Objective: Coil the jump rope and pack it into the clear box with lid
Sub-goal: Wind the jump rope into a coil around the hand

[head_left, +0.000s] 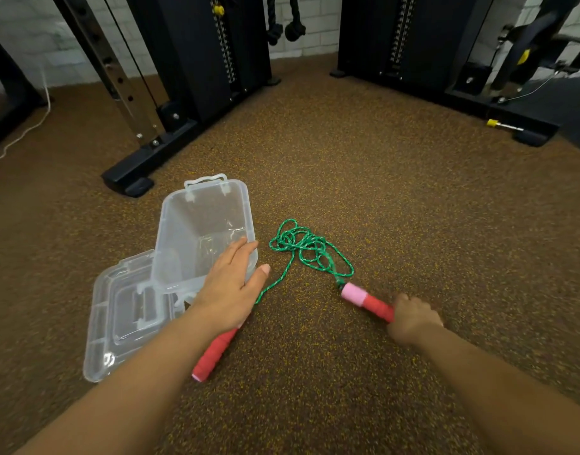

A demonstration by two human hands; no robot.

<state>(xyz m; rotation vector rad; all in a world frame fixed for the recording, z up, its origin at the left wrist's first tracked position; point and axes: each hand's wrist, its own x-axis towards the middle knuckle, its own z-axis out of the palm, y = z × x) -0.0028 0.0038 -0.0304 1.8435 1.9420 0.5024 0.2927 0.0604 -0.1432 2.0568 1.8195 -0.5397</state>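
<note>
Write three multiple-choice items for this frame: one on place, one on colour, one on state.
1. Where does the flat clear plastic lid lie?
A. On the box
B. On the floor, beside the box
C. In the left hand

2. What colour is the tangled cord of the jump rope?
A. Green
B. Blue
C. White

3. What is the right hand doing?
A. Resting open
B. Pressing the lid
C. Gripping a red handle

Answers: 1 B, the lid lies by the open clear plastic box; 2 A, the cord is plainly green; 3 C, fingers curl round the handle's end.
</note>
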